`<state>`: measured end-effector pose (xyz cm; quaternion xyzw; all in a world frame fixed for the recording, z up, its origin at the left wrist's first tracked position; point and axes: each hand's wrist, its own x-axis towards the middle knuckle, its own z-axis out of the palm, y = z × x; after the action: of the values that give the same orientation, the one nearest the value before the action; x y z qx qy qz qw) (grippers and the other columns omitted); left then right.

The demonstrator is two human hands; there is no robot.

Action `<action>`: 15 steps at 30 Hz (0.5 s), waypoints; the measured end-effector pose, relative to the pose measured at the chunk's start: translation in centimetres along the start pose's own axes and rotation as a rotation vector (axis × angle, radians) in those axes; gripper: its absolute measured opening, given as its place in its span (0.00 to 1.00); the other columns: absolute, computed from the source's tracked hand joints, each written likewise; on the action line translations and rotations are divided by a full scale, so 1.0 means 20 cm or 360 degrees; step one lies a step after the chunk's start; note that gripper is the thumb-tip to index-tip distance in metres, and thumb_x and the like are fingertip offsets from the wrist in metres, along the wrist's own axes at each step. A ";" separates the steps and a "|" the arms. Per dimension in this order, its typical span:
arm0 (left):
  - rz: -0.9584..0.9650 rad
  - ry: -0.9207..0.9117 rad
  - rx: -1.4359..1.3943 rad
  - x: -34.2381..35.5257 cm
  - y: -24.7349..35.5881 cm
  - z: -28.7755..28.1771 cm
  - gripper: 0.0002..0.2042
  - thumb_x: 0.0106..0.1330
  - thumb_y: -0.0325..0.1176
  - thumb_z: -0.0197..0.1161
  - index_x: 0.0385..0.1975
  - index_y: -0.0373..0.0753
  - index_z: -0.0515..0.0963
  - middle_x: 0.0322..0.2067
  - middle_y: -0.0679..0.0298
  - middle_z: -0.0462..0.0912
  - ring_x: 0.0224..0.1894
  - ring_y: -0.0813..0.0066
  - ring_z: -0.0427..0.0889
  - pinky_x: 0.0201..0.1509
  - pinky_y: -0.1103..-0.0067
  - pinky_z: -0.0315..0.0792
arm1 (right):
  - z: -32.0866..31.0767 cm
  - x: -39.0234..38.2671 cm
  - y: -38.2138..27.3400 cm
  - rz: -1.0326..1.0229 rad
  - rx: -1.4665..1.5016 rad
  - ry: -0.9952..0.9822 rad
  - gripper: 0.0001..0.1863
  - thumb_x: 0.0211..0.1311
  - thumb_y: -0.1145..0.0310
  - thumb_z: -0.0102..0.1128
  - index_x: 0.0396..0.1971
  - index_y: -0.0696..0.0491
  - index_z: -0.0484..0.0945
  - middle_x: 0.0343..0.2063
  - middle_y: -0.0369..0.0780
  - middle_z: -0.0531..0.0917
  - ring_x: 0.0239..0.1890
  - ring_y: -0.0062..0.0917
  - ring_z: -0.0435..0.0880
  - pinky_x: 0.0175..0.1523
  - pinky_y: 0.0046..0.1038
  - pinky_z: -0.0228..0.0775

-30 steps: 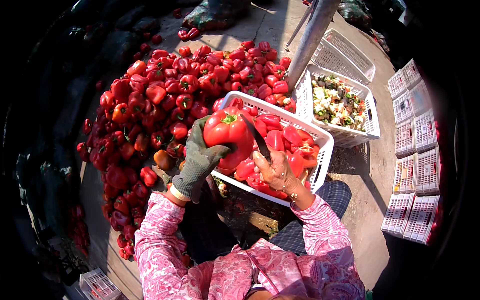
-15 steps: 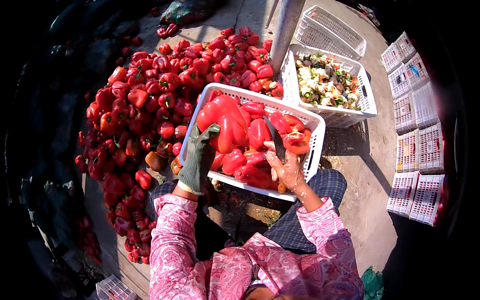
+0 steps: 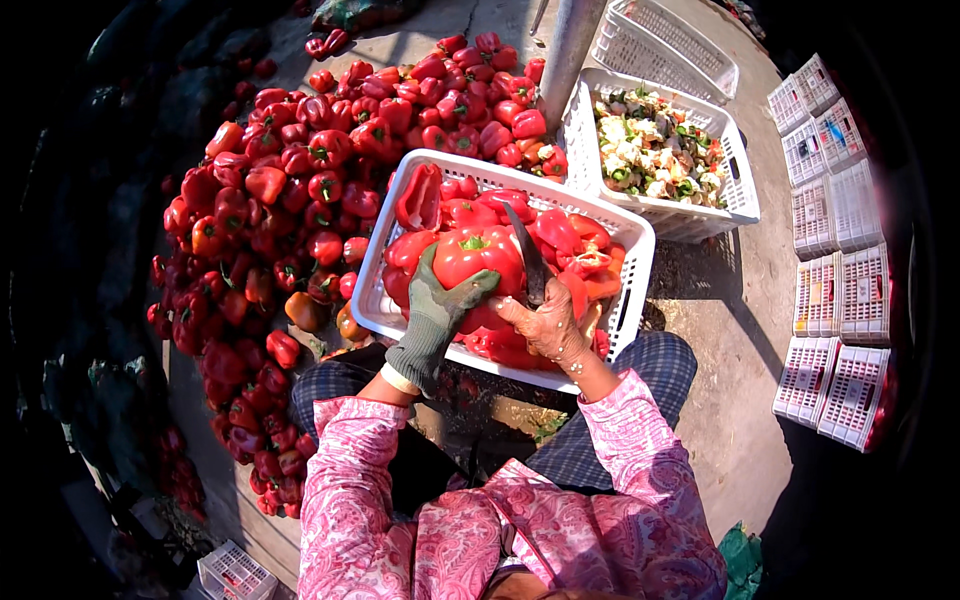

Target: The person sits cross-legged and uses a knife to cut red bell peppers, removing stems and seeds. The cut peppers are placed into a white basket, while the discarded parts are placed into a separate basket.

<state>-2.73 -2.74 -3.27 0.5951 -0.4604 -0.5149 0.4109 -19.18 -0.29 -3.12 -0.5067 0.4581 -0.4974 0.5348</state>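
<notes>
My left hand (image 3: pixel 440 305), in a grey-green knitted glove, grips a large red bell pepper (image 3: pixel 478 258) with its green stem facing up. My bare right hand (image 3: pixel 550 330) holds a dark curved knife (image 3: pixel 527 245), its blade beside the pepper's right side and its thumb near the fruit. Pale specks cling to that hand and wrist. Both hands are over a white perforated crate (image 3: pixel 635 290) full of red pepper pieces and whole-looking peppers; how far the blade touches the held one I cannot tell.
A big heap of red peppers (image 3: pixel 240 270) lies left and behind. A crate of pale cores and green stems (image 3: pixel 660 150) stands behind right, an upper crate (image 3: pixel 680 35) beyond it, beside a metal pole (image 3: pixel 565 60). Stacked crates (image 3: pixel 840 290) line the right; dark sacks (image 3: pixel 365 15) lie behind.
Since half a second ago, my left hand has shifted right and turned the pepper stem-up. My right hand and knife have moved left, closer to it. The view has shifted slightly.
</notes>
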 end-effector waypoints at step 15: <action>-0.0480 -0.0439 -0.0921 -0.04 0.08 -0.08 0.18 0.56 0.32 0.66 0.46 0.34 0.75 0.39 0.63 0.81 0.40 0.76 0.80 0.47 0.77 0.75 | -0.12 -0.03 0.09 0.0610 0.1043 0.0003 0.28 0.55 0.71 0.62 0.58 0.54 0.69 0.44 0.34 0.81 0.45 0.19 0.80 0.53 0.25 0.72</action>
<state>-1.46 -2.24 -1.34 0.4402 -0.2534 -0.7544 0.4158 -21.47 0.13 -5.09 -0.2134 0.3618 -0.5090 0.7514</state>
